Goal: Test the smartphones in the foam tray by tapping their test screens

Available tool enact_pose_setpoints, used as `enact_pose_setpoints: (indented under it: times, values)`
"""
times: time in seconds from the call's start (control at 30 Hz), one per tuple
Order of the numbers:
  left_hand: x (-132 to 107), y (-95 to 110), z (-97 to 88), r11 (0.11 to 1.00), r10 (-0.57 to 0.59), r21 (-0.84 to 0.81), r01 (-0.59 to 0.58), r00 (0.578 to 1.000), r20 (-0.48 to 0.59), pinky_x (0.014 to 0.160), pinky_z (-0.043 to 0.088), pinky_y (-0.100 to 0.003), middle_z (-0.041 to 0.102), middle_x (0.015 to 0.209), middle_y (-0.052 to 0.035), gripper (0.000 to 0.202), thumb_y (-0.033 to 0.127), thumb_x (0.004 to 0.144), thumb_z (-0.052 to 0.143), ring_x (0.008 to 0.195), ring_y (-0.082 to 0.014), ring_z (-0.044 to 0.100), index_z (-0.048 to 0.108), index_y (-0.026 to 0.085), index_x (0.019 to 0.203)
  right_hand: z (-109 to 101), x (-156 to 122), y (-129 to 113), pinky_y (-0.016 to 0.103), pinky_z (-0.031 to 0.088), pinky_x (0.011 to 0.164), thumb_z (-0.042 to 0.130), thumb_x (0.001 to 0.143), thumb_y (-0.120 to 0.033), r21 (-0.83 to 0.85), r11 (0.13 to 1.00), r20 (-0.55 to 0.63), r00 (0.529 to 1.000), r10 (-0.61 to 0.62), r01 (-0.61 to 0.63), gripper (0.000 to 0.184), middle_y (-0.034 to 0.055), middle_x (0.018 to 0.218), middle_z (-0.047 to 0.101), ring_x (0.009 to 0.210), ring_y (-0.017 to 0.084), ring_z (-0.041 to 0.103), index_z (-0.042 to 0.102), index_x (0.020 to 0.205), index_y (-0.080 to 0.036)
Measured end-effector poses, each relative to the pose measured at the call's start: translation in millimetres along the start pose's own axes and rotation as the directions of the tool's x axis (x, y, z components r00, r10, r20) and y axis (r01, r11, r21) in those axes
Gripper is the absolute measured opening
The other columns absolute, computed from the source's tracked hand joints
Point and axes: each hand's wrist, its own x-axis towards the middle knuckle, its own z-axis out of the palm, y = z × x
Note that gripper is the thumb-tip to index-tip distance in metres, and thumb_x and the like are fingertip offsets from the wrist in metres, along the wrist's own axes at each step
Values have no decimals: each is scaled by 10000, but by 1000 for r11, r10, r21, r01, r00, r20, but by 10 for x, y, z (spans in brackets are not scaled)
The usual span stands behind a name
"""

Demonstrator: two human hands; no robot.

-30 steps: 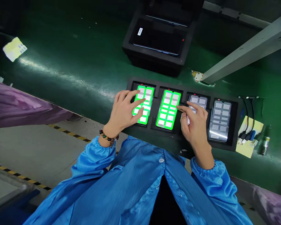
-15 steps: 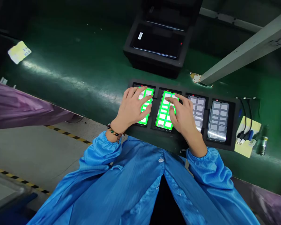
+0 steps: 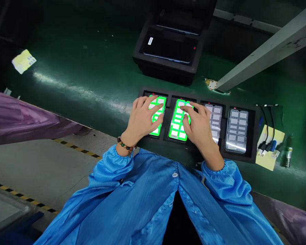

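Four is too many to count, so several smartphones lie face up in a row in a black tray [image 3: 165, 131]. My left hand [image 3: 142, 117] is over the leftmost phone [image 3: 156, 132], fingers spread, covering part of its green-and-white screen. Above the second phone [image 3: 177, 127], lit in the same pattern, is my right hand [image 3: 200, 124], its fingers apart and the index fingertip at the screen. That hand partly hides a third phone [image 3: 215, 119] with a grey-blocked screen. A similar grey-blocked phone [image 3: 236, 131] lies at the right end. Neither hand grips anything.
Behind the row stands a black box [image 3: 165, 69] with a dark phone [image 3: 170, 47] on top. A grey metal post [image 3: 257, 54] rises at the right. Cable ends [image 3: 264, 146] lie on yellow paper [image 3: 269, 165] beside a metal cylinder [image 3: 288, 158]. Another yellow paper [image 3: 24, 61] lies far left.
The view has shifted slightly. Both hands stay over the same two phones, with hardly any change in their fingers.
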Motion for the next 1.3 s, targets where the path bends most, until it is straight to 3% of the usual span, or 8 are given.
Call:
enact_pose_setpoints:
  times: [0.2,0.37,0.6,0.73,0.9,1.03,1.17,1.3]
  values:
    - [-59,-132,-56,997,-73,5,74,996,-59,1189,422,-619,650,1570,-86,371,437,1097,544,1404,-382,555,787,315,1350,-398,-382,484,642,453,1217,500,1075,-287,13,987,-221,962,162,-163,370,131,1371,779,1440,374,645,738,1357,-259]
    - [-203,-369,-119,972,-233,-50,228,960,-153,1159,431,-637,672,1528,-106,387,465,1115,518,1391,-399,567,796,314,1339,-727,-931,1303,601,539,1118,538,1025,-312,64,915,-562,743,363,-399,422,178,1384,769,1327,385,714,712,1406,-265]
    - [-161,-317,-88,921,-324,-254,296,943,-76,1195,518,-530,682,1532,-132,531,554,1145,452,1419,-329,632,646,269,1548,-734,-1209,1500,604,554,1086,558,1051,-428,75,877,-488,750,447,-474,405,193,1388,771,1312,398,726,695,1405,-287]
    - [-154,-369,-93,924,-315,-250,289,946,-70,1161,552,-499,698,1532,-115,551,594,1143,460,1340,-309,691,612,287,1575,-805,-1225,1608,571,552,1040,550,1070,-505,94,814,-524,667,530,-573,411,213,1320,789,1241,388,754,718,1351,-256]
    - [-134,-408,-145,950,-279,-182,252,950,-140,1221,490,-568,666,1548,-149,541,579,1138,484,1432,-351,625,627,263,1553,-810,-1258,1553,465,585,860,539,1072,-557,163,788,-494,643,586,-593,409,170,1166,822,1021,307,789,751,1251,-257]
    - [9,-140,-162,987,-152,-84,136,963,-221,1262,413,-615,699,1466,-133,418,496,1108,569,1431,-361,596,680,276,1445,-742,-1156,1145,539,594,998,516,1100,-457,197,844,-432,729,531,-498,372,127,1219,796,1124,309,756,691,1335,-229]
    - [261,326,4,988,122,-89,-123,992,-14,1300,369,-621,771,1310,-86,369,423,1079,580,1324,-327,645,676,269,1401,-660,-865,900,592,441,1236,490,1077,-276,55,971,-317,918,238,-233,309,118,1419,757,1441,333,603,667,1327,-238]
    - [470,633,192,953,297,-88,-290,951,81,1377,282,-618,769,1369,-95,437,332,1084,528,1405,-332,612,624,222,1496,-587,-628,903,587,388,1264,472,1060,-207,36,986,-126,978,164,-161,367,78,1509,736,1525,325,550,614,1396,-255]
